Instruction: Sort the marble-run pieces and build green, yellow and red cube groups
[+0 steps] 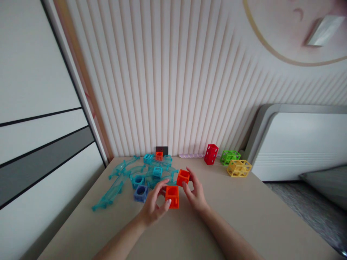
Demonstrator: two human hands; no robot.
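Observation:
My left hand (156,204) grips an orange cube block (172,197) with a round opening in its top, thumb on the front and fingers behind. A second, similar orange block (183,177) is pinched in my right hand (195,191), a little farther back and to the right. The two blocks are close together but look apart. Left of my left hand sits a dark blue cube block (141,193) with a round hole. Behind it is a teal cube block (138,181), and another teal block (157,172) stands among clear teal track pieces (110,195).
At the back right stand a red tower block (211,154), a green frame block (230,157) and a yellow frame block (239,168). Near the ribbed wall are a small orange block (159,156) and a black box (162,150). A bed headboard (300,144) rises beyond the table's right edge.

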